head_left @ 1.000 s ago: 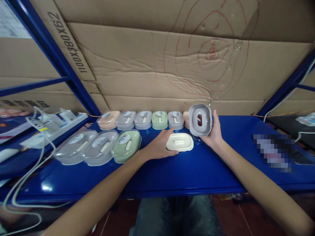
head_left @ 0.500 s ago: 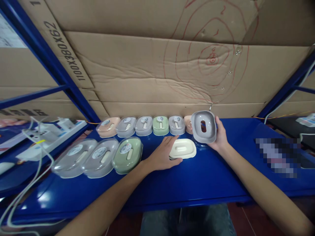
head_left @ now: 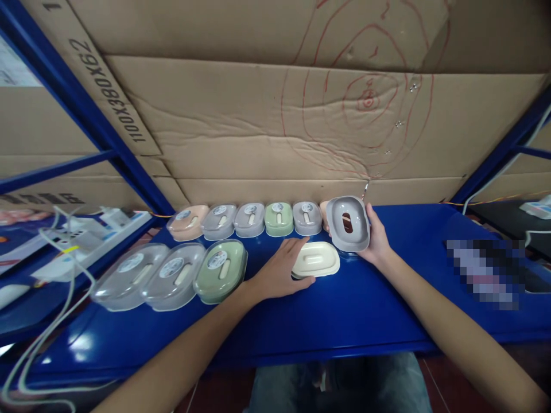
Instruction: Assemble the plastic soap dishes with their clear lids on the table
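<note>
Holding a grey tray [head_left: 359, 223] above the desk [head_left: 344, 321] with the right hand [head_left: 379, 236], at about two o'clock from a cream tray [head_left: 318, 260]; pinching with this grip the grey rim near three o'clock (with most of the fingertips out of sight behind it). Compared with half a second ago, carried slightly toward nine o'clock, and covering now more of a peach box [head_left: 324, 209]. With the left hand [head_left: 278, 274], pinching as before the nine-o'clock end of the cream tray, thumb and fingers across its near and far edges. At nine o'clock from there, seeing unchanged a green box [head_left: 220, 278].
</note>
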{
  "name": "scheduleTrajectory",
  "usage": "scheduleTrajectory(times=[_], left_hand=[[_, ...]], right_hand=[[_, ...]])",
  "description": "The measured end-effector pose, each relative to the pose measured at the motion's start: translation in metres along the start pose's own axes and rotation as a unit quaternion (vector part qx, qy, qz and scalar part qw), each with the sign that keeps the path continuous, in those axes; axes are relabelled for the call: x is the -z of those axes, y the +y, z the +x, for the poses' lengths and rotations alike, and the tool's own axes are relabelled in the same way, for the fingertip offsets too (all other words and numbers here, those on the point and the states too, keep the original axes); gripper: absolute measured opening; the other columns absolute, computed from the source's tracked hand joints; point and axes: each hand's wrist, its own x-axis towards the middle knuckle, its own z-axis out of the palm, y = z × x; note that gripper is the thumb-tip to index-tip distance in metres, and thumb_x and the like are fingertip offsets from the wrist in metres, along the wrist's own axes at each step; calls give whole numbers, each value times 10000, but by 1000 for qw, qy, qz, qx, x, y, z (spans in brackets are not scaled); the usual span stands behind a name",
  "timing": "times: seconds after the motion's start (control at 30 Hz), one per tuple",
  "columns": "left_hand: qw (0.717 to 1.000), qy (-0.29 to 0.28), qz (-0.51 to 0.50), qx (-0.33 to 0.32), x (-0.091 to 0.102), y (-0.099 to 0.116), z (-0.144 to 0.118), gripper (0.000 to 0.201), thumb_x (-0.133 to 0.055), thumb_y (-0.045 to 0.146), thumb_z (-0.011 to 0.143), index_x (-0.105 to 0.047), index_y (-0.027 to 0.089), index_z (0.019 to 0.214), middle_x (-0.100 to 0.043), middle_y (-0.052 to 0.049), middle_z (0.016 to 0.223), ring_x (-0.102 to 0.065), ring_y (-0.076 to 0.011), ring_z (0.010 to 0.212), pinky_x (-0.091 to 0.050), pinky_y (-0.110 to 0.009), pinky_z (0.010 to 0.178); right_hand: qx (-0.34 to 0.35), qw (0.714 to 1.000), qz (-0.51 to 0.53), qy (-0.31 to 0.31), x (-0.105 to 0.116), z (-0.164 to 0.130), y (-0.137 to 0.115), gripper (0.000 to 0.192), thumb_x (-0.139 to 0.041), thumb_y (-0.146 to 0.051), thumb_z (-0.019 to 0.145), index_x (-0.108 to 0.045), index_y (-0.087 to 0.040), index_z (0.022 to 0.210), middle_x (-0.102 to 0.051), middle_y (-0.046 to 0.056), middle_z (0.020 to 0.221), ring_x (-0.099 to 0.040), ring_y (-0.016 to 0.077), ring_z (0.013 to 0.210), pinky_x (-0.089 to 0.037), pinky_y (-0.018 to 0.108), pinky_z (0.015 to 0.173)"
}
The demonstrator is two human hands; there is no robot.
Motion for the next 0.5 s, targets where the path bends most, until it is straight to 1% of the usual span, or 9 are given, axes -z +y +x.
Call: scheduleTrajectory(times=[0.2, 0.3, 0.4, 0.5], left_hand=[[1000, -3, 7, -5, 0, -1, 3, 973, -815, 531, 878, -354, 213, 1673, -486, -198, 1639, -432, -421, 1546, -376, -645, 1288], [1000, 4, 7, -3, 0, 1, 7, 998, -841, 522, 846, -370, 211, 1669, -519, -194, 1605, -454, -432, 1524, -385, -640, 1282], [1000, 1, 13, -7, 0, 2, 11, 1041, -865, 520, 821, -364, 209, 1678, -517, -195, 1618, -433, -453, 1539, -380, -649, 1281], [1000, -12, 21, -4, 2, 0, 13, 1077, -866, 578, 822, -348, 213, 1693, -496, -197, 1649, -405, -475, 1562, -363, -673, 1285]], right_hand=[[-10, 999, 38, 21, 2, 0, 0, 748, -498, -889, 936, -772, -247, 1205, -859, 122, 1128, -799, 406, 1160, -665, 634, 971], [-9, 1000, 25, 7, 3, 0, -2, 787, -485, -913, 922, -778, -235, 1193, -857, 137, 1128, -798, 417, 1154, -662, 645, 970], [-2, 1000, 13, -12, 2, 0, -3, 793, -482, -910, 927, -780, -226, 1194, -857, 143, 1133, -800, 418, 1146, -663, 636, 967], [-17, 999, 28, -27, -1, 0, -4, 760, -524, -874, 938, -773, -221, 1237, -861, 135, 1122, -806, 406, 1136, -666, 612, 965]])
